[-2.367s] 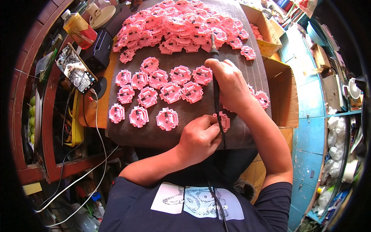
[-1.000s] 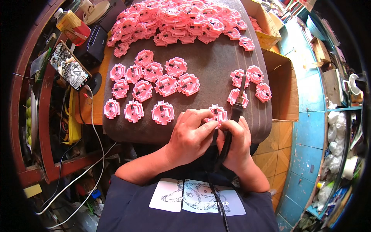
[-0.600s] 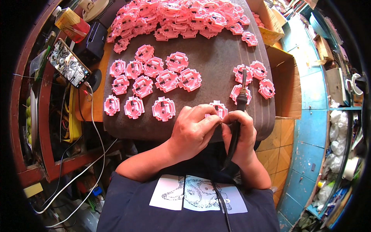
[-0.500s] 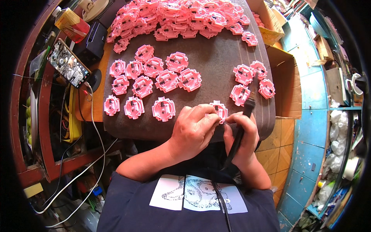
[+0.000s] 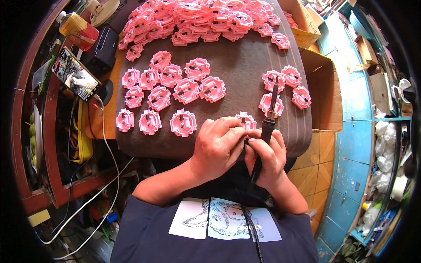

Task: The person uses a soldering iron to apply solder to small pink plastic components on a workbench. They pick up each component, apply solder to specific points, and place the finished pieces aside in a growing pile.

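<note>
Over the near edge of the table my two hands meet at their fingertips. A black-handled soldering iron (image 5: 268, 125) lies in my right hand (image 5: 268, 160), its thin tip pointing away from me above the pink parts on the right. The thumb and fingers of my left hand (image 5: 219, 144) are pinched together. Between the fingertips of both hands is a small dark piece (image 5: 247, 140), mostly hidden. Just beyond them a pink plastic housing (image 5: 244, 119) lies on the table, its near side covered by my fingers.
Several pink housings (image 5: 183, 122) lie spread at the left, and a few more (image 5: 301, 97) at the right. A large heap of them (image 5: 197, 19) fills the far end. Cardboard boxes (image 5: 326, 87) stand on the right. A phone on a stand (image 5: 75, 74) and a bottle (image 5: 79, 30) are left.
The soldering iron has swung upright, its tip now showing over the right-hand housings. My right hand has shifted slightly left, and both hands' fingertips have come together nearer me, off the pink housing.
</note>
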Demonstrator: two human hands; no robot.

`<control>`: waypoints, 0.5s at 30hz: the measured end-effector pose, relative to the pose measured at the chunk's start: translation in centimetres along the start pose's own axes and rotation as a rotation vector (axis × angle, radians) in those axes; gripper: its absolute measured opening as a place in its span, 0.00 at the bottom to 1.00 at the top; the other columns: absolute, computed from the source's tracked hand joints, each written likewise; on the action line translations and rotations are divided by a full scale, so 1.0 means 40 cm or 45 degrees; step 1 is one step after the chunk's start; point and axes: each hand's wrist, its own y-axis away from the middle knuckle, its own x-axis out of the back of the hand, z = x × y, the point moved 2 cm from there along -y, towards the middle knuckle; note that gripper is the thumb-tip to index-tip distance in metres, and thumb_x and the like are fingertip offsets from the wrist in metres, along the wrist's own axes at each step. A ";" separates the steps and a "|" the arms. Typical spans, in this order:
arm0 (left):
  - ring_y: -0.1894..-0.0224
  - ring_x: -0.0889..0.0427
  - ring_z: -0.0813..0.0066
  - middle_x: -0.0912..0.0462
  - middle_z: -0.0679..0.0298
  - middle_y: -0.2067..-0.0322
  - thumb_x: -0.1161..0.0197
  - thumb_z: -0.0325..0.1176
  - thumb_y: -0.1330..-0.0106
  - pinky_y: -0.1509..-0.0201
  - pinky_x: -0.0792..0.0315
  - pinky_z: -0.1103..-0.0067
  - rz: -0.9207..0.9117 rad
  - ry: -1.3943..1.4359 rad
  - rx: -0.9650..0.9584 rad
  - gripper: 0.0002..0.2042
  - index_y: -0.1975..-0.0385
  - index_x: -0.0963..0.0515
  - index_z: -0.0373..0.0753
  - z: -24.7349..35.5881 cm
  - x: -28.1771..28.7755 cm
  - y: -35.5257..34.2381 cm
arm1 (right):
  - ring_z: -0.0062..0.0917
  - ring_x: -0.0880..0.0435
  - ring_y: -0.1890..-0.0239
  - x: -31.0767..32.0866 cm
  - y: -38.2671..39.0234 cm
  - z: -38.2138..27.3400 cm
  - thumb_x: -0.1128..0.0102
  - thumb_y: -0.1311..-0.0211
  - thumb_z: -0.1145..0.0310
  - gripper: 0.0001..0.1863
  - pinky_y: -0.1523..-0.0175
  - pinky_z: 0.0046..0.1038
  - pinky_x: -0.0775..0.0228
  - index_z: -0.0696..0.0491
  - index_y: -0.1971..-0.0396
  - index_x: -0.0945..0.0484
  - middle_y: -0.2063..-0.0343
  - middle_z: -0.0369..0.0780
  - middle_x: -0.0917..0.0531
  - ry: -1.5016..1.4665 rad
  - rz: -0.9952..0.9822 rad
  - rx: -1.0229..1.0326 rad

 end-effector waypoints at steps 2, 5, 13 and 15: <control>0.60 0.16 0.62 0.17 0.62 0.60 0.28 0.26 0.41 0.56 0.29 0.67 -0.006 -0.005 0.003 0.11 0.59 0.17 0.39 0.001 -0.002 -0.002 | 0.46 0.14 0.59 0.004 -0.004 0.000 0.30 0.43 0.78 0.22 0.52 0.43 0.23 0.56 0.48 0.22 0.54 0.48 0.13 0.002 0.002 -0.005; 0.61 0.17 0.62 0.17 0.62 0.61 0.28 0.26 0.42 0.56 0.28 0.67 -0.023 -0.034 0.005 0.11 0.60 0.16 0.39 0.003 -0.002 -0.003 | 0.45 0.14 0.60 0.036 -0.004 -0.005 0.31 0.38 0.75 0.19 0.54 0.42 0.23 0.58 0.47 0.22 0.57 0.49 0.12 -0.035 0.069 -0.011; 0.61 0.17 0.61 0.18 0.61 0.61 0.28 0.25 0.43 0.56 0.29 0.66 -0.031 -0.056 -0.009 0.11 0.60 0.17 0.38 0.004 0.000 -0.003 | 0.40 0.19 0.66 0.142 0.006 -0.019 0.37 0.26 0.45 0.33 0.59 0.41 0.24 0.63 0.41 0.23 0.66 0.46 0.17 -0.046 0.023 -0.114; 0.61 0.18 0.61 0.18 0.61 0.60 0.28 0.25 0.43 0.56 0.29 0.66 -0.030 -0.056 -0.016 0.11 0.60 0.17 0.38 0.003 -0.002 -0.002 | 0.39 0.20 0.69 0.156 0.023 -0.030 0.36 0.26 0.49 0.28 0.63 0.38 0.25 0.63 0.47 0.21 0.68 0.45 0.18 -0.055 0.032 -0.103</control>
